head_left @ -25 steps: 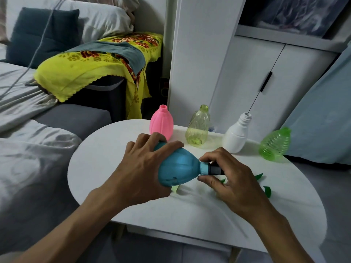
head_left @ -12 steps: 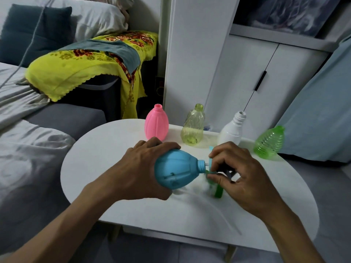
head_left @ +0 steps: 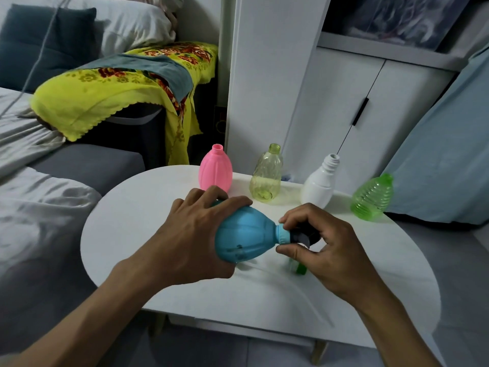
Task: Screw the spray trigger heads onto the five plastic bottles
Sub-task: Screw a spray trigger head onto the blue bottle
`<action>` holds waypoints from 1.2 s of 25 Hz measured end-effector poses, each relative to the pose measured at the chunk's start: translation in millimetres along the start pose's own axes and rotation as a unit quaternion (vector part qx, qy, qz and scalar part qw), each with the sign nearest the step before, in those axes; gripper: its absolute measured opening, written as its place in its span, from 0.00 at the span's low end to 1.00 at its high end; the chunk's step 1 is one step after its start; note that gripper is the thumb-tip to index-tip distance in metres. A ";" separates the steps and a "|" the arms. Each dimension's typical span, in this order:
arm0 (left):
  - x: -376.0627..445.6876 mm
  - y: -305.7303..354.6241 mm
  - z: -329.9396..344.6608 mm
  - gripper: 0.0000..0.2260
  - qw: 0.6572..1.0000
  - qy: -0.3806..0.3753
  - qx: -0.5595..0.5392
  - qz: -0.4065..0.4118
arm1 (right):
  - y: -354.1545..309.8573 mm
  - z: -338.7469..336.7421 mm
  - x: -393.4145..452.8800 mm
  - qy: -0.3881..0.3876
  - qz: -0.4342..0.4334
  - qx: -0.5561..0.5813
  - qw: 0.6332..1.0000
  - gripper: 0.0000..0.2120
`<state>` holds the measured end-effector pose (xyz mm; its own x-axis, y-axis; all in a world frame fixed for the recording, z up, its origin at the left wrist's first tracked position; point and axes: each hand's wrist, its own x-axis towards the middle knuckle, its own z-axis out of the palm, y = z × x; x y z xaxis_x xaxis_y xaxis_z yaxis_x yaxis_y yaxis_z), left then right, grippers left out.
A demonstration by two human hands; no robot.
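1. Head view, hands: your left hand wraps the body of the blue bottle, held on its side just above the white table. Your right hand pinches the spray trigger head between thumb and fingertips, at the bottle's neck. Thread engagement is not visible.
2. Handling, judged: the bottle looks like thin, empty plastic, so light and likely to dent under a hard squeeze. Hold the wide belly for grip; turn the head by its collar, not the trigger.
3. Containers along the far edge: pink bottle, yellow-tinted clear bottle, white bottle and green ribbed bottle, all upright with bare necks. The yellow one seems empty; the pink and white are opaque, contents unknown.
4. A green part lies on the table under your right hand, mostly hidden.
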<state>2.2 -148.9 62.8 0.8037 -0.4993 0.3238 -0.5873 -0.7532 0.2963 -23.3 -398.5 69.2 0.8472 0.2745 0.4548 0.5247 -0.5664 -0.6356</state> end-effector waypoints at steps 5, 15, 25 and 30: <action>-1.9 3.7 -1.1 0.42 0.999 0.019 0.048 0.004 | -3.4 7.3 -1.2 0.005 0.090 0.087 0.992 0.15; -1.9 2.5 10.1 0.43 0.998 0.008 0.063 0.011 | -3.8 4.4 3.0 -0.076 0.408 0.350 0.840 0.16; 1.9 -2.5 16.0 0.40 0.989 0.001 -0.143 -0.028 | 7.1 -23.0 -6.0 -0.093 0.277 0.362 0.885 0.17; 2.6 -1.8 16.6 0.40 0.988 0.016 -0.150 -0.022 | -0.2 -2.1 -3.2 -0.017 0.207 0.271 0.940 0.11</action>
<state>7.0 -155.9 48.2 0.8284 -0.4512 0.3320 -0.5578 -0.6102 0.5626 -26.4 -400.9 69.3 0.9854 0.1481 0.0845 0.1072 -0.1531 -0.9824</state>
